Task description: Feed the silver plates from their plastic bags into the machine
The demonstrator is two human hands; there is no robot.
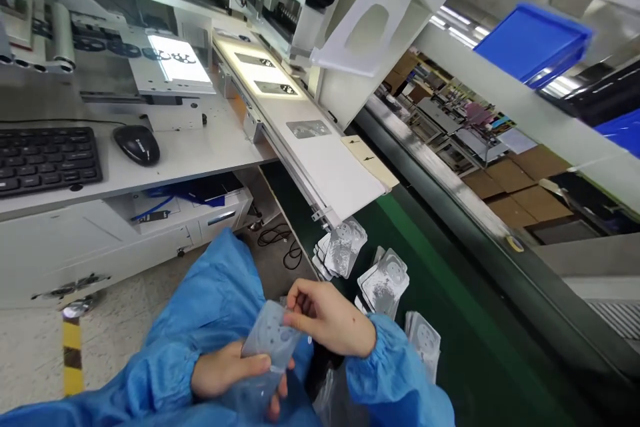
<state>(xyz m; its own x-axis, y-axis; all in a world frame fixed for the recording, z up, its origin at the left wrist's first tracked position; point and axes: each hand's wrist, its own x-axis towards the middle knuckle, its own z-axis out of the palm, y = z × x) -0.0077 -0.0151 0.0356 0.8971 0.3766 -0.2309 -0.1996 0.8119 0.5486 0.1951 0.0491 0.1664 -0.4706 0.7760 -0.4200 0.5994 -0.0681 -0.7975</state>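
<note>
My left hand (pixel 225 368) is closed around a translucent plastic film sheet (pixel 270 337), its thumb lying across the front. Small round holes and marks show on the sheet, which is tilted in front of my lap. At the sheet's upper right edge, the thumb and fingers of my right hand (pixel 334 319) are pinched together on it. Whether the sheet is a single layer or several, I cannot tell. Right of my hands, silvery sheets with similar marks lie in a far stack (pixel 343 250), a middle stack (pixel 386 282) and a near stack (pixel 424 341), partly behind my right sleeve.
A white conveyor (pixel 345 177) carries a silvery sheet (pixel 307 129) and ends above a green belt (pixel 465 300). Left are a mouse (pixel 136 145) and keyboard (pixel 47 157) on a white desk. A clear plastic bag (pixel 335 397) lies below my right forearm.
</note>
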